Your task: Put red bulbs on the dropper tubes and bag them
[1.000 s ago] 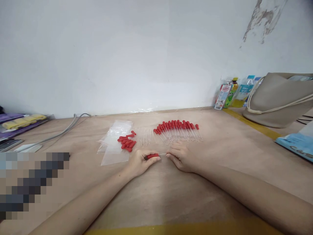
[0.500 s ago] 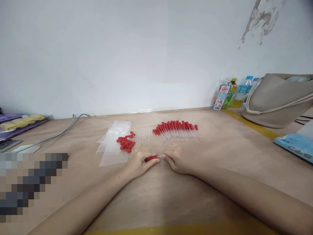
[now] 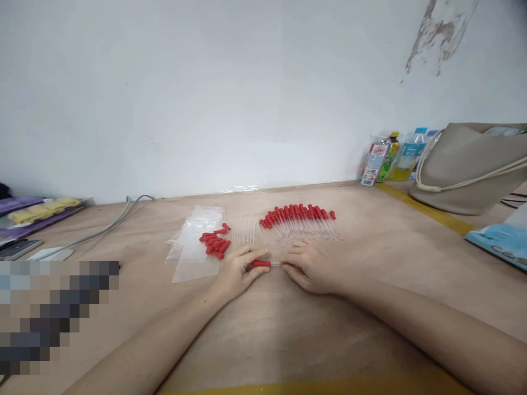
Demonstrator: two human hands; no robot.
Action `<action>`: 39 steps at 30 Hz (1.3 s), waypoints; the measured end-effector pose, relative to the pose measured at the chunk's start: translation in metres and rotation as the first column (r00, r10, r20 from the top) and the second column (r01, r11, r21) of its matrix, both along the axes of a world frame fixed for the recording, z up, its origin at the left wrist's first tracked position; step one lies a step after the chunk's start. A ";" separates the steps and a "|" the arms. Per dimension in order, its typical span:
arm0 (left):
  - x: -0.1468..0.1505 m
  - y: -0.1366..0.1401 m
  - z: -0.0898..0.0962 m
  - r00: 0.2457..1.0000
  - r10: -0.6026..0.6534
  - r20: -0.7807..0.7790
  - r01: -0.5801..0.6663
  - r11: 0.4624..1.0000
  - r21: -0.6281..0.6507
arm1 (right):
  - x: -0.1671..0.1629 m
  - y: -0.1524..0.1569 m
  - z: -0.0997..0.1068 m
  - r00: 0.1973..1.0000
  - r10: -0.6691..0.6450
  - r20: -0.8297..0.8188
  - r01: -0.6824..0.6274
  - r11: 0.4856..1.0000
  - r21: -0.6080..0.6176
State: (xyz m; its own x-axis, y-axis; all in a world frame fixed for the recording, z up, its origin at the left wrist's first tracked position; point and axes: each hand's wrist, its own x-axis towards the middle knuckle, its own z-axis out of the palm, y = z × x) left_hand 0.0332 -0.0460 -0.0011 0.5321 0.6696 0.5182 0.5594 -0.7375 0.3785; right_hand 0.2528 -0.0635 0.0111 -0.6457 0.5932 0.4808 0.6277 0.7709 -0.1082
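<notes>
A dropper with a red rubber bulb [image 3: 261, 263] and a clear tube lies sideways between my two hands. My left hand [image 3: 240, 270] is around the bulb end, its thumb along the bulb and its index finger raised a little off it. The thumb and fingertips of my right hand [image 3: 309, 269] pinch the clear tube. Beyond my left hand lie several loose red bulbs [image 3: 214, 243], partly on clear plastic bags [image 3: 196, 264], beside a row of bare clear tubes [image 3: 244, 232]. Behind my right hand is a row of droppers with red bulbs [image 3: 297, 211].
A grey cable [image 3: 109, 224] runs across the table's left side, near a phone [image 3: 20, 249] and yellow packets [image 3: 45, 208]. Drink bottles [image 3: 407, 156], a carton [image 3: 374, 162], a beige bag [image 3: 465, 170] and a blue package [image 3: 500, 244] are at the right. A blurred block covers the lower left.
My left index finger has lifted from the bulb, so more of the red shows. Both hands and the dropper appear slightly further right, and the whole view has shifted a little.
</notes>
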 end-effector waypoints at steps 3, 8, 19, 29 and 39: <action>-0.004 -0.003 0.002 0.992 0.124 0.037 -0.122 0.990 -0.064 | 0.011 0.009 0.001 0.988 -0.111 -0.109 0.113 0.994 0.011; -0.007 -0.005 0.005 0.991 0.131 -0.020 -0.132 0.984 -0.117 | 0.017 0.046 0.005 0.863 -0.422 -0.279 0.358 0.899 -0.253; -0.009 -0.005 0.004 0.996 0.073 -0.058 -0.079 0.991 -0.103 | -0.043 0.084 0.008 0.663 -0.747 -0.056 0.709 0.650 -0.275; -0.009 -0.005 0.004 0.998 0.046 -0.049 -0.051 0.993 -0.111 | -0.054 0.090 0.003 0.660 -0.750 0.030 0.707 0.607 -0.362; -0.010 -0.006 0.005 0.997 0.047 -0.062 -0.054 0.992 -0.117 | -0.068 0.080 0.007 0.799 -0.602 -0.004 0.584 0.777 -0.233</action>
